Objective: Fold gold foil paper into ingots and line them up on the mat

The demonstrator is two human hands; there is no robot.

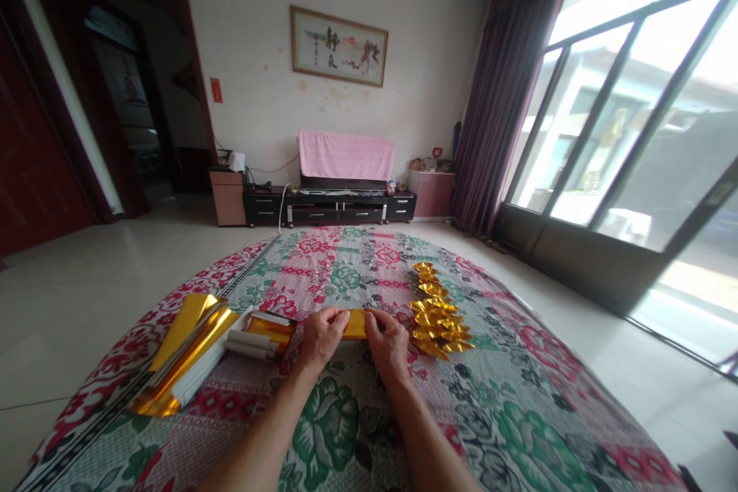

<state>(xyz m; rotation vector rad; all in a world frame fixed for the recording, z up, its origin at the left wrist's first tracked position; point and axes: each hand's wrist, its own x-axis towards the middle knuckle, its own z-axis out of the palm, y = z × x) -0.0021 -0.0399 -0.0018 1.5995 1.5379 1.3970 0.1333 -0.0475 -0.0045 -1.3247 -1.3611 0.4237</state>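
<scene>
A small strip of gold foil paper (355, 324) is stretched between my two hands, just above the flowered cloth. My left hand (323, 334) pinches its left end with thumb and fingers. At the other end my right hand (389, 338) grips it the same way. Beside my left hand lie a flat piece with a gold face (270, 329) and white paper rolls (250, 344). Farther left is a stack of gold and white sheets (190, 357). To the right of my right hand sit several folded gold foil pieces (441, 315) with pointed ends, in a cluster.
The flowered cloth (346, 430) covers a round-edged surface under my hands. Beyond it stand a low black cabinet (340, 214) and a pink towel (346, 154) draped over something. Glass doors (600, 115) and a purple curtain (507, 92) are on the right, a dark doorway (138, 92) on the left.
</scene>
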